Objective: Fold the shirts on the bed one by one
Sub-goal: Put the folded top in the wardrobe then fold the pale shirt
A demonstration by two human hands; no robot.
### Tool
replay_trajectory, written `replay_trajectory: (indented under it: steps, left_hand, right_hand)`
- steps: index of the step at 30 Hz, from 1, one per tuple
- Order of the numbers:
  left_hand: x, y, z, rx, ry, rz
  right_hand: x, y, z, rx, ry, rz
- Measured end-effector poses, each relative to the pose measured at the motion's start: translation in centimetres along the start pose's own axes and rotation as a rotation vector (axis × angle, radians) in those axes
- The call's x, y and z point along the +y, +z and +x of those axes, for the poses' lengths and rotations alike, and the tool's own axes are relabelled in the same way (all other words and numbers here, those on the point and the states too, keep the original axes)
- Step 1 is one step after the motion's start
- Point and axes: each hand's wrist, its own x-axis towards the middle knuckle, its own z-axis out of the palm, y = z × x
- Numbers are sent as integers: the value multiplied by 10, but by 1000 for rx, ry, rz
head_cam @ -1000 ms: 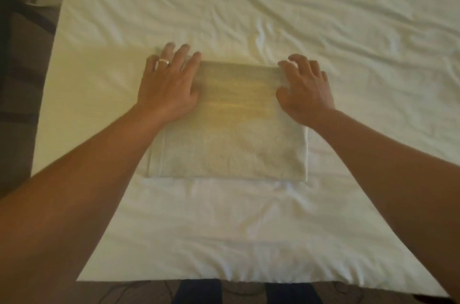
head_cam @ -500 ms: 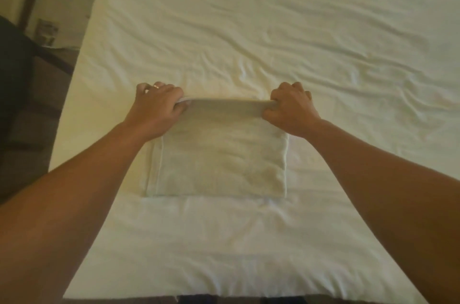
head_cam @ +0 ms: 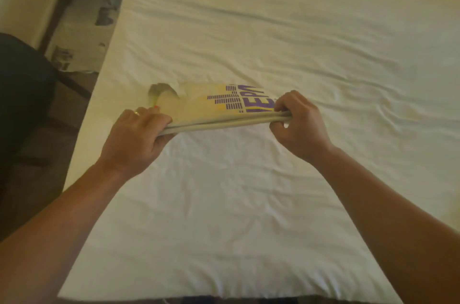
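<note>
Head view: folded shirt (head_cam: 219,107) held flat, just above the bed (head_cam: 224,204).
Long way: side to side, hand to hand.
Left hand (head_cam: 135,135): pinching the left end.
Right hand (head_cam: 297,124): pinching the right end (both equally near).

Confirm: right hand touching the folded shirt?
Touching. The head view shows the right hand pinching the stacked edge of the folded shirt, fingers above and below; the left hand grips the other end.

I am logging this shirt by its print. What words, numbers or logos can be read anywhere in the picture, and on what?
Folded shirt, held in the left hand and right hand: purple letters seen upside down and partly hidden, roughly "VERA", uncertain.
Beside them: yellow and purple bars, no text.
Papers beside the bed: dark print too blurred to read.
</note>
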Motion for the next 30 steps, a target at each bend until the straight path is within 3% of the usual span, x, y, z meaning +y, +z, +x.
replay_trajectory:
  steps: [4, 8, 12, 18, 21, 25, 28, 30]
  left_hand:
    - [28, 40, -81, -145, 57, 23]
    - [64, 59, -156, -260, 69, -107]
    - [80, 60, -183, -394, 69, -121]
    - [83, 75, -124, -289, -62, -50]
    - [84, 97, -91, -435, -207, 50]
    - [80, 111, -70, -644, -569, 143]
    - [81, 107, -66, -577, -664, 95]
    - [79, 102, -70, -485, -883, 65]
  right_hand:
    - [26, 39, -92, -168, -17, -117]
    - [44, 61, -181, -358, -75, -164]
    - [47, 63, -211, -475, -53, -132]
    - [41, 77, -148, -303, -45, -277]
    - [36, 94, -122, -481, 46, -470]
    - [62, 94, -119, -783, 124, -648]
    - [75, 82, -123, -784, 147, -611]
    - [74, 76, -126, -639, 307, -519]
